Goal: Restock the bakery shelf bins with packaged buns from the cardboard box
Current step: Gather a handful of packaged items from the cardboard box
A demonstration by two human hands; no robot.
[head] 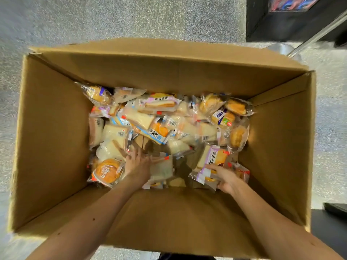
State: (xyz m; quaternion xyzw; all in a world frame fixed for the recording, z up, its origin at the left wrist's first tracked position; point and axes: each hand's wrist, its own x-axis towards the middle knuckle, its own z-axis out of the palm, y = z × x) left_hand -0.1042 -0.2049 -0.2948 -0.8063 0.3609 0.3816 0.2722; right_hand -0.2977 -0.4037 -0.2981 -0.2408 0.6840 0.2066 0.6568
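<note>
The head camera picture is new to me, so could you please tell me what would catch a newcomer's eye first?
A big open cardboard box fills the view, its bottom covered by a jumble of packaged buns. Both bare arms reach in from the near side. The left hand lies spread on packets beside a round orange bun, and the right hand grips a purple-striped packet at the near right.

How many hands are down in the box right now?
2. The left hand lies open on packs at near-left; the right hand grips a purple-labelled pack at near-right. Neither is hidden.
</note>
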